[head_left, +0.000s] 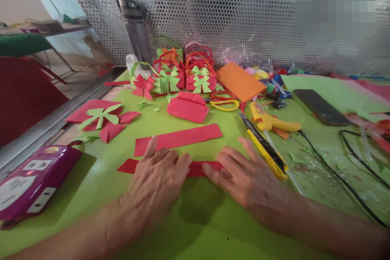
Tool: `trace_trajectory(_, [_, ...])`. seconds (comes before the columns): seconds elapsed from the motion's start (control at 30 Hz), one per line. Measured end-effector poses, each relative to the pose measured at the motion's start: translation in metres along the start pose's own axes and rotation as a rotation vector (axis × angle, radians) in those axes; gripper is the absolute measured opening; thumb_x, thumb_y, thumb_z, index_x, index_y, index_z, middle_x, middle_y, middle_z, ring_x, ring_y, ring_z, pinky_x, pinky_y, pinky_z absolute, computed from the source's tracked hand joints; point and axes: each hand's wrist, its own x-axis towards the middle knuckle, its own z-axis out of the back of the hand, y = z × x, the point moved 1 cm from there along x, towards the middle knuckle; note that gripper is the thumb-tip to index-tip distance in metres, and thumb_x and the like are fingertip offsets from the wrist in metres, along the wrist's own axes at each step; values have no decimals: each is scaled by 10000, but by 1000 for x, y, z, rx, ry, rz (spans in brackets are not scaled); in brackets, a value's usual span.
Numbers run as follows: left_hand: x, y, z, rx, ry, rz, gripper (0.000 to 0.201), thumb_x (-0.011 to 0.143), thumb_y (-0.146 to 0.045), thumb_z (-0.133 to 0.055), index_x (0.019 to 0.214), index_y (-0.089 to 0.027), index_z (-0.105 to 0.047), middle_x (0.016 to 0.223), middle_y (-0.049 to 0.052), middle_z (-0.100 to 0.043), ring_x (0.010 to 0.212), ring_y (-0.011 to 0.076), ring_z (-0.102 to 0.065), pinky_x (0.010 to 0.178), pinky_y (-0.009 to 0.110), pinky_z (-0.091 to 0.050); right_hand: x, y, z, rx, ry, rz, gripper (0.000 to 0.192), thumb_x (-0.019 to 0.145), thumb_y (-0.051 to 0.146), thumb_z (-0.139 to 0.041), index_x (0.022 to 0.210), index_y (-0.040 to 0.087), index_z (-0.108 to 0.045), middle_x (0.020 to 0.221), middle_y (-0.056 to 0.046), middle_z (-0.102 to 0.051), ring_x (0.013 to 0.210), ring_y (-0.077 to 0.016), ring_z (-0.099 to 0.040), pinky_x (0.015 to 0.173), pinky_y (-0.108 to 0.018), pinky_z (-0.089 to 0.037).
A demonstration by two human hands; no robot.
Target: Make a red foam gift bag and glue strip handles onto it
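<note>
1. Strip of dark red paper [197,169], flat on the green tabletop [189,239], lying crosswise under both hands; slanted left end jutting past the left hand [161,174], right end partly covered by the right hand [243,174].
2. Left, palm down, fingers bent over the strip; cannot tell whether pinching.
3. Right, palm down, fingers loosely spread, thumb along the strip's edge; cannot tell whether pinching.
4. Just beyond, wider pink-red strip [189,136], separated by a thin green gap.
5. Nearer side, broad stretch of tabletop between the forearms, with room for sliding.
6. Rightward, tight room: utility knife [268,157] just beside the hand, yellow glue gun [265,121] farther.
7. Leftward, wide green margin before the purple power strip [68,160].
8. Far edge, small paper bags [189,83] before a perforated metal panel [183,8].
</note>
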Motion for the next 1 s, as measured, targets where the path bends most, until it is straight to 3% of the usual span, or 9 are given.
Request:
trace_trajectory(0.1, [-3,2,1,-32,-10,-86,136,821,-101,-446,791,-170,-558,653,16,-538,593,176,-492,674,357,-405,1,0,1,-11,54,143,329,860,150,-440,1173,200,-527,836,-54,-561,796,-213,-514,899,-560,-332])
trace_trajectory(0.3, [-7,9,3,-17,-52,-237,202,856,-147,-443,956,-226,-600,672,20,-525,594,168,-488,625,318,-414,7,-1,4,-59,112,177,332,864,165,-418,1177,216,-515,834,-46,-549,790,-219,-506,908,-582,-321])
trace_trajectory(0.47, [-11,14,-3,-1,-160,-270,263,861,-137,-420,996,-255,-613,677,11,-498,614,154,-465,718,348,-420,9,-1,6,-52,137,188,353,875,157,-400,1214,188,-492,833,-49,-558,802,-210,-510,921,-560,-332])
trace_trajectory(0.6, [-13,15,-6,27,-177,-260,258,853,-123,-455,996,-268,-613,695,8,-490,633,155,-450,781,401,-413,9,-1,9,-32,127,183,349,867,154,-417,1203,191,-501,834,-51,-562,805,-205,-512,925,-557,-335])
trace_trajectory(1.0, [-10,13,3,38,-122,-312,245,890,-135,-401,997,-213,-607,674,16,-487,609,150,-447,598,289,-406,3,-3,5,-93,155,236,362,856,148,-403,1204,149,-501,881,-77,-573,842,-215,-508,935,-583,-319])
